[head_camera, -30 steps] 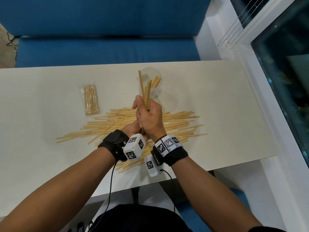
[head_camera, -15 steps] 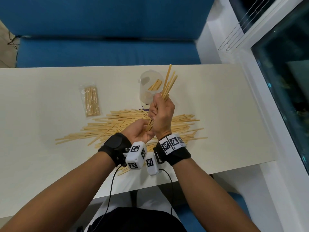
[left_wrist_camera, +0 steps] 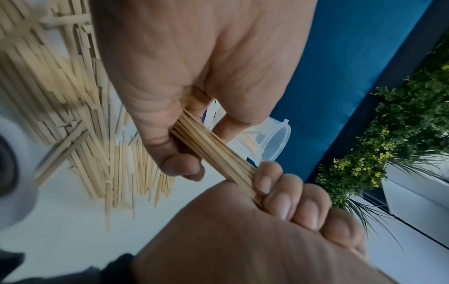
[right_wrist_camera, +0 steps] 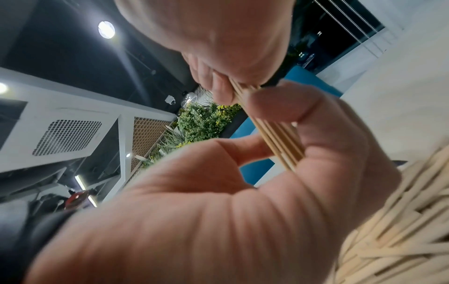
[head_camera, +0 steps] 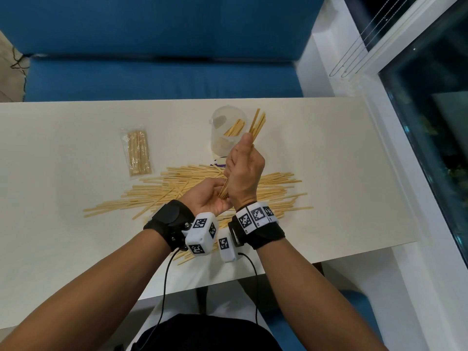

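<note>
Gripping stick bundle (head_camera: 257,124): right hand (head_camera: 244,171) fisted around middle, left hand (head_camera: 206,198) curled round lower ends.

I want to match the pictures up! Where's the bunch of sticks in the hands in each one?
Head: bunch of sticks above centre, poking up from the right hand.
Left wrist: centre, slanting down to the right.
Right wrist: right of centre, slanting too.
Shared landmark: loose stick pile, in all three.
</note>
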Demonstrator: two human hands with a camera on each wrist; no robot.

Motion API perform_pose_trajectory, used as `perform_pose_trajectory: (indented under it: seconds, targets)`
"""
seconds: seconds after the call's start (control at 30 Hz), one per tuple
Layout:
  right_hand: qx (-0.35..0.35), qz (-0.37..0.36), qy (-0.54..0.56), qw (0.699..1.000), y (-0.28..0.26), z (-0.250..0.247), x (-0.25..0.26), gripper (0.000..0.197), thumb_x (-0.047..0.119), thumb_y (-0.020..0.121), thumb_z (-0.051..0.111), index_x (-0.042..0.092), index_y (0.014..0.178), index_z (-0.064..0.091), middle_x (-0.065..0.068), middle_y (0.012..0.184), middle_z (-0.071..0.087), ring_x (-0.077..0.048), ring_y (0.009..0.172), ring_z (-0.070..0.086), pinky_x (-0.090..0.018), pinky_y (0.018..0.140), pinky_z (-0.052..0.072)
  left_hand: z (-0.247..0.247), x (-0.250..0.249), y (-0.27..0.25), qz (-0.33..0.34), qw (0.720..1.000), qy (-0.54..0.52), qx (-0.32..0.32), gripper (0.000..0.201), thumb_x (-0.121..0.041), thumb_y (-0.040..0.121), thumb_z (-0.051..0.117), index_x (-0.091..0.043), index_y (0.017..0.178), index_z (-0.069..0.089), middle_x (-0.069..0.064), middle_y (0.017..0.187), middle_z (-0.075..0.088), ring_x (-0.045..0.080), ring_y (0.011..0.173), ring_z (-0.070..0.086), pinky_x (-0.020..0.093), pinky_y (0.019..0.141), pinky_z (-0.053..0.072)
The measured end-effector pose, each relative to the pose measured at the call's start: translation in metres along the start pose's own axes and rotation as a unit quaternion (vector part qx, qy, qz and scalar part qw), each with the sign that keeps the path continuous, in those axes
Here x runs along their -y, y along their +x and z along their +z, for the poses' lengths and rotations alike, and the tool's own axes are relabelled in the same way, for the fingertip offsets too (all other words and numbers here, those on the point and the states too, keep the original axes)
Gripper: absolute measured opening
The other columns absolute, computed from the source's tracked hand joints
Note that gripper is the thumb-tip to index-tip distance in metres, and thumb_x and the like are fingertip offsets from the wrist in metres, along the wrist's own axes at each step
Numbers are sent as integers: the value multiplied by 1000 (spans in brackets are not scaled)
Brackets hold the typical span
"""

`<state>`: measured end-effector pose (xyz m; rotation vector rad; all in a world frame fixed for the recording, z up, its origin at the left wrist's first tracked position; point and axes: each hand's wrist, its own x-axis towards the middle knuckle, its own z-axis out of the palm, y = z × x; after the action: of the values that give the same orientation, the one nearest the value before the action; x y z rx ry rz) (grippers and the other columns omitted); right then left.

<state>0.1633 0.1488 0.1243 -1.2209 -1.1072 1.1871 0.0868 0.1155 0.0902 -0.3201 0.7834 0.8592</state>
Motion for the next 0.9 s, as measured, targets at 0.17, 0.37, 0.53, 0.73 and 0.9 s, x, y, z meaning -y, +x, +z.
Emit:
perform_pose_trajectory:
  seconds: [0.17, 0.37, 0.53, 0.73, 0.9]
  targets:
    - [11, 3, 22, 1000, -2, 2, 3, 57, 61, 101, 39, 28, 55, 38, 5, 50, 31, -20, 46, 25, -30, 48, 24, 10, 1, -9, 20, 999, -38, 2, 24, 8, 100, 32, -2, 90, 53, 8, 53, 50, 14, 37, 52, 24, 41, 51]
    - [-12, -41, 23, 999, 0, -3, -2, 28, 30, 113, 34, 11, 107, 54, 11, 59, 40, -15, 49, 33, -33, 46, 32, 4, -2, -8, 21, 998, -51, -1, 14, 5, 97, 48, 7, 105, 58, 16, 85, 64, 21, 72, 68, 32, 62, 62]
    - [7, -23, 74, 997, -1, -5, -1, 16, 16, 108, 35, 14, 106, 50, 1, 65, 36, -33, 53, 21, -45, 49, 20, 1, -6, -2, 42, 998, -52, 13, 23, 0, 99, 52, 2, 122, 57, 13, 98, 65, 18, 88, 65, 33, 75, 64]
    - [-27, -36, 34, 998, 0, -2, -2, 41, 40, 107, 41, 5, 85, 46, -7, 60, 39, -30, 49, 34, -43, 46, 34, -2, -6, 3, 51, 997, -58, 3, 29, -1, 103, 49, 6, 131, 54, 16, 118, 64, 22, 101, 65, 36, 72, 64]
    - [-66, -44, -4, 997, 1, 1, -4, 45, 30, 113, 31, 4, 83, 54, -10, 56, 48, -34, 50, 48, -48, 54, 48, 0, -8, 1, 43, 996, -74, 8, 20, 1, 103, 47, 7, 120, 57, 18, 100, 68, 22, 92, 68, 35, 71, 64]
